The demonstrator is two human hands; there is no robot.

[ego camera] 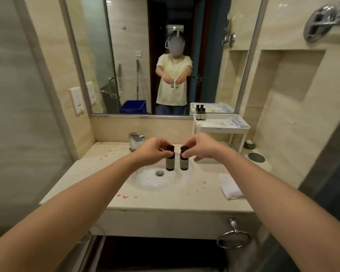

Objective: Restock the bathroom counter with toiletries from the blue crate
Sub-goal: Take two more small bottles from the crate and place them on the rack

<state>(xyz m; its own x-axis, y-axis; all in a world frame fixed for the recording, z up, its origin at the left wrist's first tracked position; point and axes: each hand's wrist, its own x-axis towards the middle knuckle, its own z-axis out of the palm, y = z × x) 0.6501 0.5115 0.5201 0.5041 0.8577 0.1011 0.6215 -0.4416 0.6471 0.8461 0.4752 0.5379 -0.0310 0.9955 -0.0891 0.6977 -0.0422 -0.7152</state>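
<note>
My left hand (152, 151) pinches the neck of a small dark toiletry bottle (170, 163), holding it upright above the sink basin (151, 183). My right hand (201, 147) holds a second, matching dark bottle (184, 163) the same way, a few centimetres to the right. Both bottles hang over the basin of the beige counter (175, 201). A white tray on legs (222, 127) stands at the counter's back right, with a few similar bottles (199, 115) and flat sachets in it. The blue crate (133, 107) shows only as a reflection in the mirror, on the floor behind me.
A chrome tap (135, 139) sits behind the basin. A folded white cloth (230, 187) lies on the counter's right side, near a round black coaster (256, 157). Pink specks dot the counter's left part. A towel ring (234, 240) hangs below the counter edge. Glass partition on the left.
</note>
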